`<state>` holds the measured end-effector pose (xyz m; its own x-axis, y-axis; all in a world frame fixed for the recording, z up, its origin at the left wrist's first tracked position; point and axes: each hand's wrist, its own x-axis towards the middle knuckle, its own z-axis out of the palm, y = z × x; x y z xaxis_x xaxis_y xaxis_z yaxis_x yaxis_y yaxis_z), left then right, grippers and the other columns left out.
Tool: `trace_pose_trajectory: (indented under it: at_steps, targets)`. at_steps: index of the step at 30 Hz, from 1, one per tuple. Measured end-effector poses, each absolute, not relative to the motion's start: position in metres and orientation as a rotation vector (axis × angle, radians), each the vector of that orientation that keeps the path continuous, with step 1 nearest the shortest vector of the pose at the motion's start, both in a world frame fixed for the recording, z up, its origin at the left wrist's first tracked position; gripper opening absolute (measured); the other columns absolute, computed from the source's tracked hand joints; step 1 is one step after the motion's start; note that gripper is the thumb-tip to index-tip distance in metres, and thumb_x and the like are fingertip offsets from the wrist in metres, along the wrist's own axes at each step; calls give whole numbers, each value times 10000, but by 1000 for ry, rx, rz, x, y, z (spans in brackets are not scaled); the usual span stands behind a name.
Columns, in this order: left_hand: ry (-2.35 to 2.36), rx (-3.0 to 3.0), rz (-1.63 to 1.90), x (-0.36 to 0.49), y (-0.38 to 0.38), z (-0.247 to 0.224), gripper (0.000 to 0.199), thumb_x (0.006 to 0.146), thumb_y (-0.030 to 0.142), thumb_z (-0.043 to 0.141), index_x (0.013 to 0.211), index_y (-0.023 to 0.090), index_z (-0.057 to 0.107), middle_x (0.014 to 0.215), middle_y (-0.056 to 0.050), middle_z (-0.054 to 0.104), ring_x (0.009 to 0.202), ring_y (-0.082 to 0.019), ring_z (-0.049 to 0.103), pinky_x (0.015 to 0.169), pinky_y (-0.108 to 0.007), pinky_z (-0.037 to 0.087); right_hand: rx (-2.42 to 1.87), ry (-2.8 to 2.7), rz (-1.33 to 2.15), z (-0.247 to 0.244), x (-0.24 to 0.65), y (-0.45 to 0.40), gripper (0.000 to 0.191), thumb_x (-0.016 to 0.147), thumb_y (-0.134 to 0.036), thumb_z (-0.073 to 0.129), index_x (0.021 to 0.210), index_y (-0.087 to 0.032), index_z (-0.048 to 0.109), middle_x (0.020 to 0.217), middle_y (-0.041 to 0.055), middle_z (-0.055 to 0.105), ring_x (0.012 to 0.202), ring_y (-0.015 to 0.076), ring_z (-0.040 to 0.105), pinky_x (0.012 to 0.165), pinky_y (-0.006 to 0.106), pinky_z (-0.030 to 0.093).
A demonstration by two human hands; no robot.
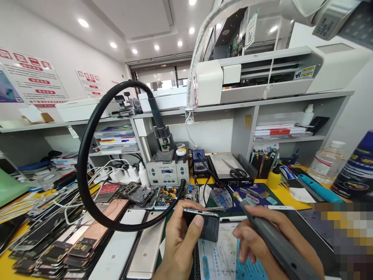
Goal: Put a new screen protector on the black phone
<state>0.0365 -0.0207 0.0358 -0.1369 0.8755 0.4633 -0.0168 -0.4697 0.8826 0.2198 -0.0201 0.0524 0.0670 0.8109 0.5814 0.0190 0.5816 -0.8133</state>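
My left hand (183,237) is wrapped around a dark smartphone (210,226), thumb across its edge. The phone is tilted so its bottom edge, with port and speaker holes, faces up. In my right hand (262,237) lies a thick grey-handled tool (274,243) with a narrow tan tip, perhaps a brush. The tip points up and left, beyond the phone and apart from it. Beneath both hands lies a blue and white printed mat (218,256), partly hidden by them.
Left of my hands lie a gold phone (150,245), a white phone (118,245) and stacked phone parts (75,249). A black hose (83,175) loops above them from the hot-air station (166,171). Scissors (234,169) rest behind; bottles (326,161) stand right.
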Motion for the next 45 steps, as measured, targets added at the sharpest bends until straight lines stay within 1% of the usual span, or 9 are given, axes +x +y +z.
trace_pose_trajectory:
  at_steps: [3,9,15,19,24,31,34,40,45]
  targets:
    - [1000,1482,1762,41,-19,32,244,994,441,527,989,204,585,931,-32,622,868,-166,567,784,-257,440,-768,-1350,886,56,224,-14,304,929,-393,706,1171,-228,624,718,22,745,447,165,672,398,227,529]
    - [911,1363,1911,53,-10,29,297,979,468,515,875,193,553,817,-16,557,764,-160,499,706,-260,400,-730,-1143,1250,65,230,-14,417,891,-513,719,1150,-187,694,613,10,684,486,159,629,463,245,476]
    - [873,1294,1869,63,7,39,368,962,503,521,765,193,493,719,6,491,664,-141,445,645,-258,379,-662,-844,1520,72,240,1,387,828,-499,783,1026,-168,759,485,-34,556,420,121,518,427,215,417]
    - [875,1276,1745,69,15,47,364,945,516,545,803,182,567,699,-1,518,659,-147,486,633,-254,401,-627,-737,1661,72,245,11,369,789,-452,812,1010,-159,774,454,-54,503,377,105,475,402,210,374]
    - [907,1270,1708,77,13,48,449,928,593,532,838,163,627,699,-22,539,669,-164,511,615,-264,406,-573,-600,1725,72,250,16,299,813,-386,793,1001,-154,780,437,-59,474,375,94,432,411,217,380]
    - [905,1285,1653,76,4,43,421,928,561,555,955,158,671,806,-50,610,723,-173,537,649,-270,413,-570,-534,1789,72,249,19,267,834,-369,772,948,-129,787,403,-54,454,349,90,402,393,227,372]
    - [882,1293,1644,75,3,39,436,915,570,557,1004,157,665,805,-49,595,721,-172,518,653,-272,406,-572,-527,1814,71,247,18,285,811,-377,789,911,-110,791,385,-57,431,335,82,400,383,221,365]
    - [840,1291,1633,72,2,32,430,904,559,556,1022,155,646,776,-34,535,712,-163,464,647,-269,381,-581,-554,1866,69,246,19,267,785,-393,834,879,-146,801,356,-55,449,313,91,429,379,223,377]
    - [754,1300,1614,69,-1,28,431,901,547,564,1059,154,640,797,-44,525,748,-174,463,669,-284,375,-595,-573,1844,74,244,19,330,791,-468,827,857,-145,802,330,-57,437,298,94,433,367,220,373]
